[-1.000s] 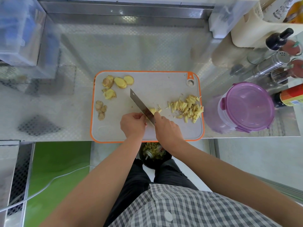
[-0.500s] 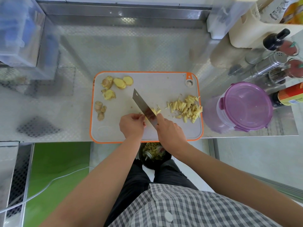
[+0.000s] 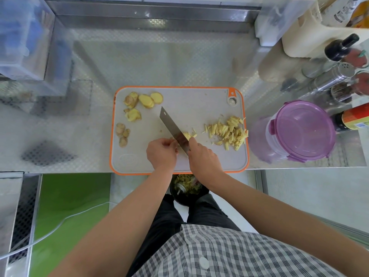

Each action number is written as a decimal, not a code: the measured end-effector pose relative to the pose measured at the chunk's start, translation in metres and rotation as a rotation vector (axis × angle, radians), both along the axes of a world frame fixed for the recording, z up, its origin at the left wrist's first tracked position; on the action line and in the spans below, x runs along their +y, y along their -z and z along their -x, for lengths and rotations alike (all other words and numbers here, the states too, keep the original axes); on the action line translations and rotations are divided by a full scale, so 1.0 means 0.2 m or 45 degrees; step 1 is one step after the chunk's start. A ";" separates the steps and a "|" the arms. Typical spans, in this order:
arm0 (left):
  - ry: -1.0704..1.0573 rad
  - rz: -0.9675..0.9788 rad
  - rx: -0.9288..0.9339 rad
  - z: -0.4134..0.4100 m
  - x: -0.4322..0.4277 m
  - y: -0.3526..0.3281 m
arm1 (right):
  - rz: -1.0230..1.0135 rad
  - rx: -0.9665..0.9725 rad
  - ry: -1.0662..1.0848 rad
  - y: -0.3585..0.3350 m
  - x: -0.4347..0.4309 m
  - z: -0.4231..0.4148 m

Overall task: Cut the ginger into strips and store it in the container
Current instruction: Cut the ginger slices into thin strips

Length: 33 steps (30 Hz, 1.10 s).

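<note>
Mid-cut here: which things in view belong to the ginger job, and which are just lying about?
In the job: knife in the right hand; ginger piece held by the left hand; ginger slices; cut strips; cutting board; purple-lidded container.

Lying about: dark-capped bottle; metal shaker; red-labelled bottle; clear bin at far left.

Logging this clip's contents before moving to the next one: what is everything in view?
board: 1, grey with orange rim, centre of counter
ginger slices: 4, yellow, board's far-left corner
ginger knobs: 3, brownish, board's left edge
strips: a pile, pale yellow, board's right side
knife: 1, steel, slanted mid-board
container: 1, clear with purple lid on, right of board
bottles: several, mixed, far right
bin: 1, black, below counter edge
left hand: fingers curled beside the knife
right hand: grips knife
</note>
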State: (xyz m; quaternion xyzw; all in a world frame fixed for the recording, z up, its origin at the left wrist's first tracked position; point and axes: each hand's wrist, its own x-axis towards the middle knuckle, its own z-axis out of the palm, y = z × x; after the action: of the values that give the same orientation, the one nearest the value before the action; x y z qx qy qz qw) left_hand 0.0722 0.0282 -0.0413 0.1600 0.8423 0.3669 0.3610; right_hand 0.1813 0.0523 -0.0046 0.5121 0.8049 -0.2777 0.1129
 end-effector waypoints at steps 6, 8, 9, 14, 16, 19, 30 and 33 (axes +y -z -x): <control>-0.036 0.001 -0.017 -0.01 0.00 -0.01 | -0.012 0.142 0.113 -0.01 0.03 -0.02; -0.049 0.001 -0.031 0.00 0.00 0.00 | -0.007 0.089 0.051 -0.03 0.02 -0.04; -0.046 0.002 -0.036 0.00 0.00 0.00 | -0.001 0.059 0.023 -0.04 0.02 -0.05; -0.023 0.003 -0.023 0.00 0.00 -0.01 | 0.020 0.027 -0.006 -0.07 -0.01 -0.04; -0.007 0.008 -0.003 0.00 0.00 -0.01 | 0.025 0.025 -0.006 -0.07 -0.01 -0.04; -0.033 -0.004 -0.010 -0.01 0.00 -0.01 | 0.019 0.027 -0.005 -0.06 -0.01 -0.05; 0.003 -0.006 0.015 -0.01 0.00 0.01 | 0.028 0.015 -0.002 -0.01 -0.01 -0.03; -0.021 0.002 -0.005 -0.01 0.00 0.00 | 0.007 0.081 0.053 -0.01 0.02 -0.02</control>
State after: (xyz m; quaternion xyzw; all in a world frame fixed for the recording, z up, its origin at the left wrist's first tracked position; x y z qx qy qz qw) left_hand 0.0744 0.0290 -0.0406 0.1519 0.8432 0.3695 0.3598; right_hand 0.1850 0.0571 -0.0020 0.5192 0.7965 -0.2985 0.0829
